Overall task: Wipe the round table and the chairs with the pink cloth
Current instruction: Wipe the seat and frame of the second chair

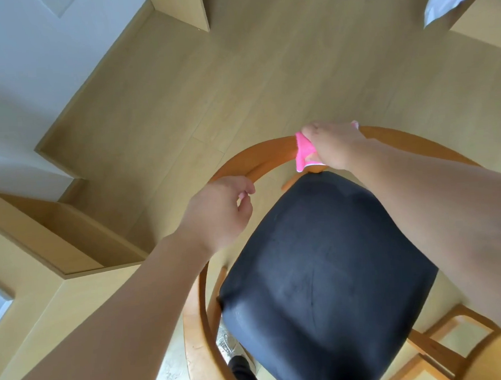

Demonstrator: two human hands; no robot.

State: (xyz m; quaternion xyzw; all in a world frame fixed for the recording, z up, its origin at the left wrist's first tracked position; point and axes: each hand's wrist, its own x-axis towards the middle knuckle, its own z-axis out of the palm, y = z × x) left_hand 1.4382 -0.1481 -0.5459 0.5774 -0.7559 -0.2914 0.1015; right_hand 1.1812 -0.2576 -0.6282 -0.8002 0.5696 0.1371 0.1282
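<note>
the pink cloth (303, 152) is gripped by the right hand (333, 145) on the chair's rail (258, 156); the rail is steadied by the curled left hand (219, 212). firm, overlapping strokes are advised.

Open wood floor (235, 81) spreads beyond chair's curved back rail (259, 159), 12 o'clock side free. Black seat cushion (323, 273) fills centre, bare on top. Rail rings seat from 9 through 12 to 2 o'clock; narrow gap between rail and cushion. Both hands on rail: left hand (221, 209) at 10 o'clock, right hand (335, 145) with pink cloth (303, 153) at 12. Wooden step edges (68, 232) at 9 o'clock.
</note>
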